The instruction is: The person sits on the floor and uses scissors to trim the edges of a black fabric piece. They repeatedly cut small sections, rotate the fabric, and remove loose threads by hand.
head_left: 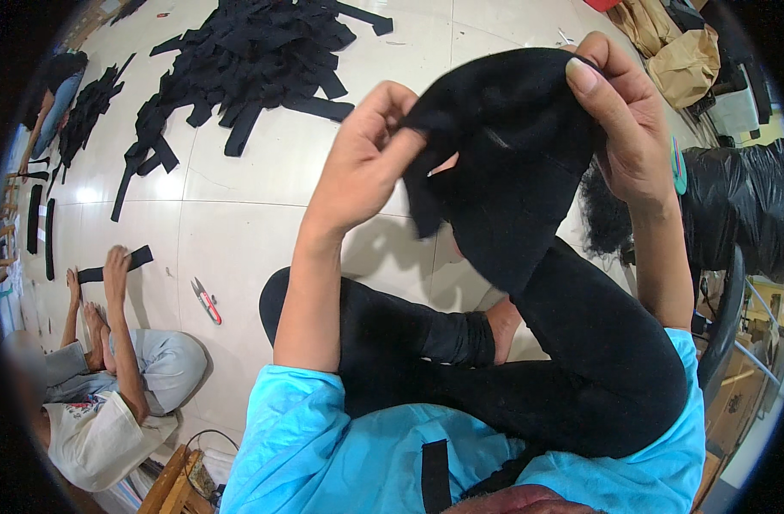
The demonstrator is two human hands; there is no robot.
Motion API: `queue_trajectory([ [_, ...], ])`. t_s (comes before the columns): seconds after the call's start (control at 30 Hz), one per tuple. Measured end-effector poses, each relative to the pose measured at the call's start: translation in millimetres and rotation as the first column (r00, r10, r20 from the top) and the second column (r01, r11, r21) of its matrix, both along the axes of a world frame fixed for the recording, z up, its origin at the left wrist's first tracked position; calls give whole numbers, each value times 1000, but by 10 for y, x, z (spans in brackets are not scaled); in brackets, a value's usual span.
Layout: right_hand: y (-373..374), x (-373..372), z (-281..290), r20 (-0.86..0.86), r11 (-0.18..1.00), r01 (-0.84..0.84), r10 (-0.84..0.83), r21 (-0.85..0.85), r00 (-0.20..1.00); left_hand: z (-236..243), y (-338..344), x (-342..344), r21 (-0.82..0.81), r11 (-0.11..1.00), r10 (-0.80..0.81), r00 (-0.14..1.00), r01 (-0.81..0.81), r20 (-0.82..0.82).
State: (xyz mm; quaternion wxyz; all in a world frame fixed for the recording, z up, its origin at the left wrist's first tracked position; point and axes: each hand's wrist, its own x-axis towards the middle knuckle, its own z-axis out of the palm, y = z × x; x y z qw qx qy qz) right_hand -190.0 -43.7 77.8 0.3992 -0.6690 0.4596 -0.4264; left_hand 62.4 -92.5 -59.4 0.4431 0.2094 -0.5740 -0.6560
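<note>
A black cloth piece (516, 163) is stretched between my two hands above my crossed legs. Its upper edge bows into a curve, and the lower part hangs down to a point near my knee. My left hand (362, 158) pinches the left end, where a narrow flap dangles. At the upper right corner, my right hand (619, 120) grips the edge with the thumb on top and the fingers behind. A small pale mark shows on the cloth. Whether it is one layer or several, I cannot tell. A short black strip (435, 475) lies against my blue shirt.
A large pile of black fabric strips (255, 68) covers the tiled floor ahead. Red-handled thread snips (207, 301) lie to the left. Beside them a seated co-worker handles a black strip (140, 259); another person sits farther off. Black plastic bags (734, 197) and brown paper bags (683, 64) stand right.
</note>
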Motion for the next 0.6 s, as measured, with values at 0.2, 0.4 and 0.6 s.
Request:
queue_trajectory([
  [0.2,6,-133,92,-353,971,-192,232,145,907,211,-10,191,-130,972,206,976,-195,75],
  [0.4,-78,-324,130,-680,952,-98,277,290,679,332,25,428,-344,936,169,950,-72,262],
  [0.6,-93,-546,60,-481,923,-211,351,321,804,394,22,675,-249,957,217,938,-149,272],
])
